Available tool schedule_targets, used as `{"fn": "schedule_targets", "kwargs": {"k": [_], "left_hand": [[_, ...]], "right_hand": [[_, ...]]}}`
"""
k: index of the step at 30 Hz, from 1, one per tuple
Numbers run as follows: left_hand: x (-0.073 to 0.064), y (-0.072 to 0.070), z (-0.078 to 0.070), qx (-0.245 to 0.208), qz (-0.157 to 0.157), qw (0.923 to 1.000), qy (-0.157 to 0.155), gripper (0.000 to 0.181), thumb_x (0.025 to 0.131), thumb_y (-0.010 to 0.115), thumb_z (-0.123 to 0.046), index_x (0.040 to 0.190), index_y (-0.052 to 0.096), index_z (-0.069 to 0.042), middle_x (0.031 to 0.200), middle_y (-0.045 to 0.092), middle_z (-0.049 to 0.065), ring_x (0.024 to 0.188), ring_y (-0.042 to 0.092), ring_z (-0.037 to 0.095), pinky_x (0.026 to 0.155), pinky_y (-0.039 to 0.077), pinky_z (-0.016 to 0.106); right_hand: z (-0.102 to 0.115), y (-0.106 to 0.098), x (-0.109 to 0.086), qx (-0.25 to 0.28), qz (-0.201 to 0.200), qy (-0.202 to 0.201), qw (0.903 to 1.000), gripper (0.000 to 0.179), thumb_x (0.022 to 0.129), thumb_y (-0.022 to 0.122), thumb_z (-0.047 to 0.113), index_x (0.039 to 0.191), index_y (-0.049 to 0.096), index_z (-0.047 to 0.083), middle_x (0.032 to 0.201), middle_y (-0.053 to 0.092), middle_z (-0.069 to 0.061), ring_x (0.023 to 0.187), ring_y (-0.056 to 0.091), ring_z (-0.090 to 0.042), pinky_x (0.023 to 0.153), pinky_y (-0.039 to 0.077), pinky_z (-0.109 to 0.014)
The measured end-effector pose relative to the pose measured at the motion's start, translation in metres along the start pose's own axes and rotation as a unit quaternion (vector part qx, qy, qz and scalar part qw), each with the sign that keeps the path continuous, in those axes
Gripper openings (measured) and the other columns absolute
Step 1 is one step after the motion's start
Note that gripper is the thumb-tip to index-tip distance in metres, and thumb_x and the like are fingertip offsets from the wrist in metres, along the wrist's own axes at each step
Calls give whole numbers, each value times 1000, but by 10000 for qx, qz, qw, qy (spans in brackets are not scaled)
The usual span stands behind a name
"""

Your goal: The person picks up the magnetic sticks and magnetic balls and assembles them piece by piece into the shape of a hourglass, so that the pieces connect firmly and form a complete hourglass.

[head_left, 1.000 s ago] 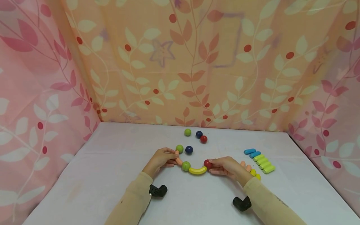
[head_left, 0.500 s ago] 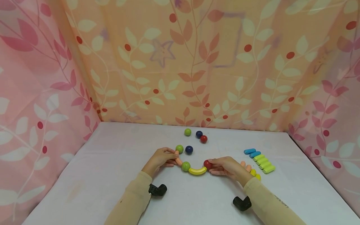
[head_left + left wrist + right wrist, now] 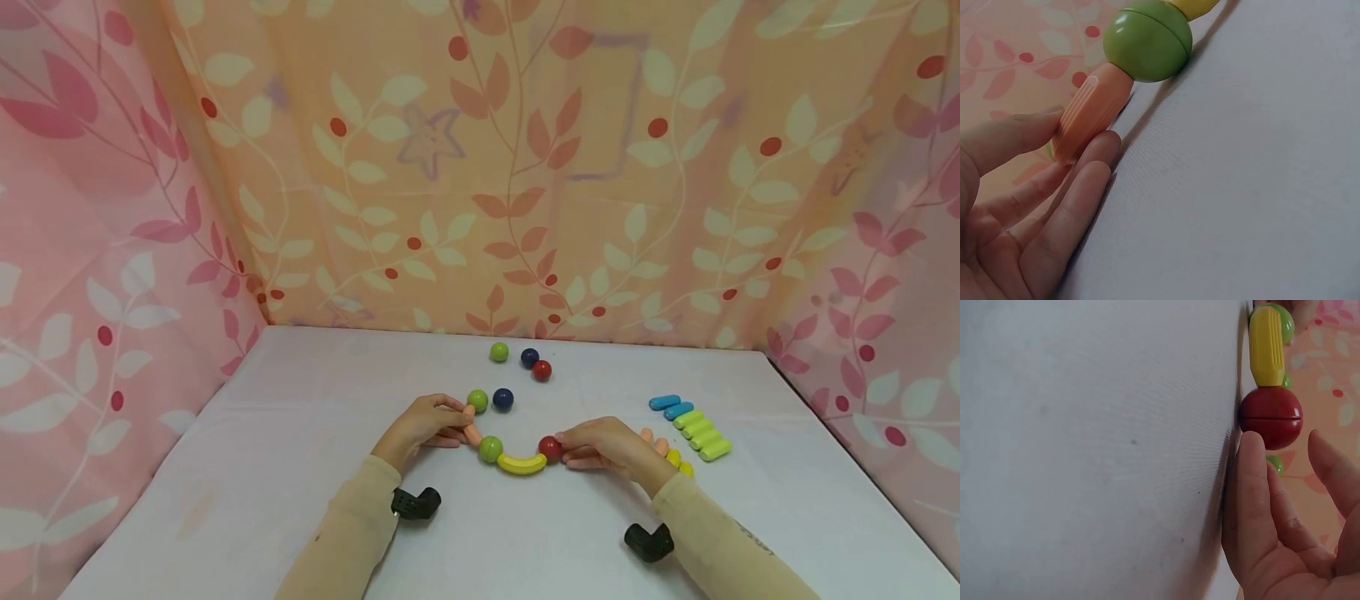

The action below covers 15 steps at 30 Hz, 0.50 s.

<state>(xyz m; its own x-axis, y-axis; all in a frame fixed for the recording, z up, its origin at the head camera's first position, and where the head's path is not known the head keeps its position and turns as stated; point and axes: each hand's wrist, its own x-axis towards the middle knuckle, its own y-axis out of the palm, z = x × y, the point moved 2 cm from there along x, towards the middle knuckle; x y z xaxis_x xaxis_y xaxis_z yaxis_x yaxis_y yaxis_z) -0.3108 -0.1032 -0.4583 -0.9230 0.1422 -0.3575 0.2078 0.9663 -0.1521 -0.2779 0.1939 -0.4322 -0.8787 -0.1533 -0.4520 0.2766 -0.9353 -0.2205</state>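
Note:
A joined chain runs from an orange ribbed stick [image 3: 1092, 112] through a green ball [image 3: 491, 450] and a curved yellow stick [image 3: 522, 465] to a red ball [image 3: 550, 450]. My left hand [image 3: 426, 429] pinches the orange stick at its free end, thumb against fingers. At the other end, the fingers of my right hand [image 3: 611, 450] lie nearly straight beside the red ball. In the right wrist view the thumb stands off from that ball, and a fingertip [image 3: 1252, 440] is right at its edge. The chain lies low over the white table.
Behind the chain are a loose green ball [image 3: 477, 401] and a navy ball [image 3: 503, 399]. Farther back sit another green ball [image 3: 498, 352], a navy ball [image 3: 529, 358] and a red ball [image 3: 542, 371]. Blue sticks [image 3: 664, 402], lime sticks [image 3: 701, 437] and yellow pieces [image 3: 673, 457] lie right.
The red ball, yellow stick and green ball have shifted slightly toward me. My right thumb and fingers have loosened from the red ball. The left hand keeps its pinch on the orange stick.

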Motion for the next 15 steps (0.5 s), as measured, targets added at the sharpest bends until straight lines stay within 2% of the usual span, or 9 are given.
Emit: {"fn": "schedule_targets", "kwargs": {"k": [4, 8, 13, 15], "left_hand": [[1, 0, 2, 27, 50, 10000, -36, 31, 88, 76, -21, 112, 64, -6, 82, 74, 7, 68, 69, 12, 64, 60, 24], [1, -1, 2, 2, 121, 9999, 2, 31, 89, 76, -23, 112, 64, -6, 82, 74, 7, 68, 70, 12, 63, 60, 24], [1, -2, 1, -2, 146, 9999, 31, 33, 89, 76, -26, 113, 64, -7, 83, 74, 8, 69, 71, 12, 64, 60, 25], [0, -3, 2, 18, 149, 9999, 40, 33, 89, 76, -26, 113, 64, -7, 84, 74, 8, 69, 71, 12, 64, 60, 25]], "right_hand": [[-2, -12, -6, -447, -492, -223, 9975, 36, 91, 73, 29, 115, 71, 2, 99, 75, -7, 84, 70, -16, 80, 61, -29], [-1, -31, -12, -794, -843, -207, 9931, 45, 91, 71, 42, 120, 68, 8, 108, 74, -7, 91, 70, -16, 80, 59, -30], [1, -55, -19, -943, -1034, -91, 9901, 62, 87, 70, 53, 129, 63, 8, 115, 73, -10, 85, 70, -16, 70, 58, -32], [0, -63, -22, -940, -1055, -228, 9897, 63, 88, 70, 52, 130, 62, 5, 118, 71, -13, 86, 71, -16, 75, 60, -34]]}}
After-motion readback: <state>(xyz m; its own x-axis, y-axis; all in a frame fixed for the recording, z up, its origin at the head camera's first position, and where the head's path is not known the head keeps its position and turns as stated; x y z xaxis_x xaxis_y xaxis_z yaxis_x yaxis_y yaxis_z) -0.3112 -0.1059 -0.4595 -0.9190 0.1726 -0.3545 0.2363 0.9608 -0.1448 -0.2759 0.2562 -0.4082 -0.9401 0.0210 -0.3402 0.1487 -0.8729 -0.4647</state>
